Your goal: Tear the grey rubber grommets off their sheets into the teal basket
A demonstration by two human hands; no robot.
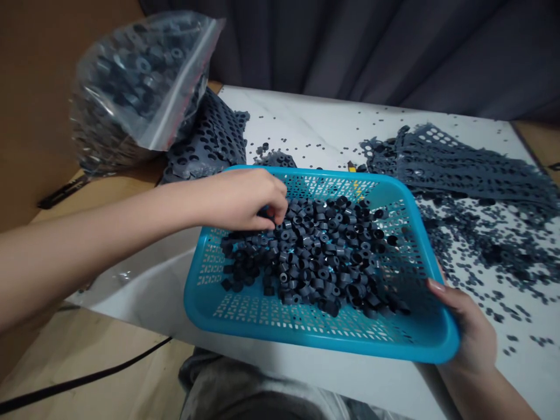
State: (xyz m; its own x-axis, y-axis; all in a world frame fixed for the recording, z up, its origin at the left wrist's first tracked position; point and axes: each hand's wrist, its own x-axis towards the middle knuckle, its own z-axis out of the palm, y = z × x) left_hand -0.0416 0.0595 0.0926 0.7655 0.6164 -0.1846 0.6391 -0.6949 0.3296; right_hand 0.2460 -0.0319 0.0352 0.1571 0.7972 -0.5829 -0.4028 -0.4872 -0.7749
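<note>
**As the right hand (470,335) grips, the left hand (258,198) works**

While the right hand clasps the basket (319,346) at lower right, thumb over the rim, the left hand reaches in near the centre of the frame. Its fingers are curled over the dark pieces (315,256); whether they pinch one, I cannot tell. The pieces lie loose and heaped across the basket's middle.

To do this well, I would keep the right hand's hold firm and the basket level, since a push from the other side could tip it. Light fingertip work should beat a full grab, as the pieces look small and apt to roll. The left forearm passes over the far-left rim and should not lean there. Bits (510,256) scattered on the table (301,119) at right are best kept out.
</note>
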